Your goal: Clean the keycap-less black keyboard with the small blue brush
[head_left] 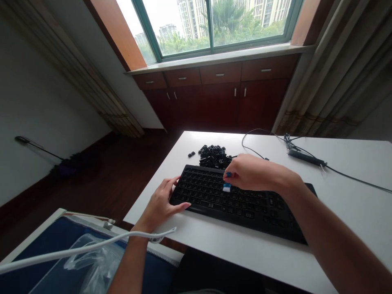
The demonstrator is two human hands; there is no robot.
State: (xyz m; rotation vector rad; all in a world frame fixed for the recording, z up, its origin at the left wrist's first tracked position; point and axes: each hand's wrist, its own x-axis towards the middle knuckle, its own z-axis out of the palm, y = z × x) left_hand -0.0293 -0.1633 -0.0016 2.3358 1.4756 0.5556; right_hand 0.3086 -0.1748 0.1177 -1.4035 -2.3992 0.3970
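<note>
Keyboard partly hidden behind right hand, forearm.

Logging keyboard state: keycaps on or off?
Mostly off: loose black keycaps lie heaped beyond the keyboard, whose rows show bare sockets. Cannot tell under the right hand.

Head-worn view, forward and down over the table

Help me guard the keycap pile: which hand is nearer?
Right. The right hand is just right of the keycap pile; the left hand is farther, at the left end of the keyboard.
</note>
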